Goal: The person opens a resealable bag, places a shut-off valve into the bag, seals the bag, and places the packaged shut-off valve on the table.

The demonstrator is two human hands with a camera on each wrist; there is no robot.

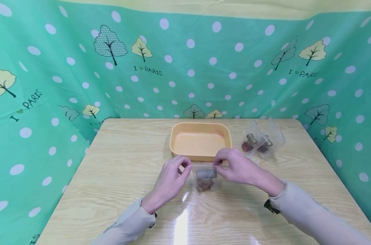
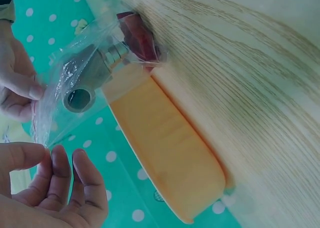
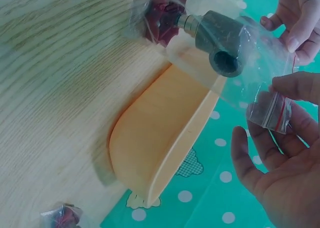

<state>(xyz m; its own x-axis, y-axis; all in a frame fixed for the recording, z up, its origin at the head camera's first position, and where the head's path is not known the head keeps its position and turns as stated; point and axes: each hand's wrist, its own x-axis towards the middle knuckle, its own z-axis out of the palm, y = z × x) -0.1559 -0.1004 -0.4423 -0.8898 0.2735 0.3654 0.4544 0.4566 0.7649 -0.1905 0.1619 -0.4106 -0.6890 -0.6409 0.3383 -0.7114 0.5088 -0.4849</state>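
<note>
A clear zip bag [image 1: 217, 185] with a red line along its mouth hangs between both hands, in front of the tray. Inside it is a valve [image 2: 85, 72]: a grey metal body with a round port, a threaded neck and a dark red handwheel [image 3: 162, 15] at the bottom. My left hand [image 1: 174, 173] pinches one top corner of the bag between thumb and forefinger. The other end of the top edge is pinched by my right hand [image 1: 238, 165], its other fingers loosely bent behind the plastic in the right wrist view.
Just beyond the hands stands an orange plastic tray [image 1: 200, 158], with small reddish specks inside. Two more clear bags [image 1: 252, 131] holding similar red-handled valves lie right of it on the wood-grain table [image 1: 127, 163]. A green dotted cloth [image 1: 191, 64] hangs behind and on both sides.
</note>
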